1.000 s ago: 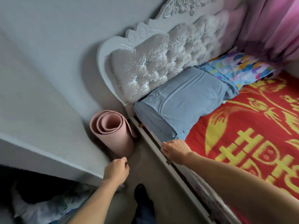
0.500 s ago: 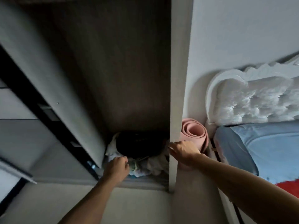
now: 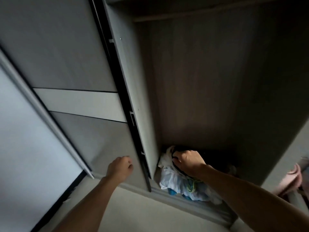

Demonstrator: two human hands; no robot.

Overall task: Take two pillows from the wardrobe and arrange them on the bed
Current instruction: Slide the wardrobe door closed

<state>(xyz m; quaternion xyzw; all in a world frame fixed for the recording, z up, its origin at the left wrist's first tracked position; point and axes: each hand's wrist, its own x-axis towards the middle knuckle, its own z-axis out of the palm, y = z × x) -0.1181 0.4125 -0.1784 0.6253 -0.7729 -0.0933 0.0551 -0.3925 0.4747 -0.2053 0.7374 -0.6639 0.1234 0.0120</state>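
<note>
Gripping a dark rounded bundle (image 3: 209,158) above crinkled plastic bags (image 3: 173,180), right hand (image 3: 188,162) fingers curled; left hand (image 3: 120,168) loosely fisted

open wardrobe (image 3: 209,81), sliding door (image 3: 130,97) beside curled left hand (image 3: 119,168); right hand (image 3: 188,162) closed on dark bundle (image 3: 215,158) above white plastic bag (image 3: 173,180).

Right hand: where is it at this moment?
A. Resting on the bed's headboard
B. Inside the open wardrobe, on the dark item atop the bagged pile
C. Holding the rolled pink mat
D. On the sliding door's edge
B. The right hand reaches into the open wardrobe, fingers curled on a dark item above a pale plastic bag; the left hand is by the sliding door.
</note>
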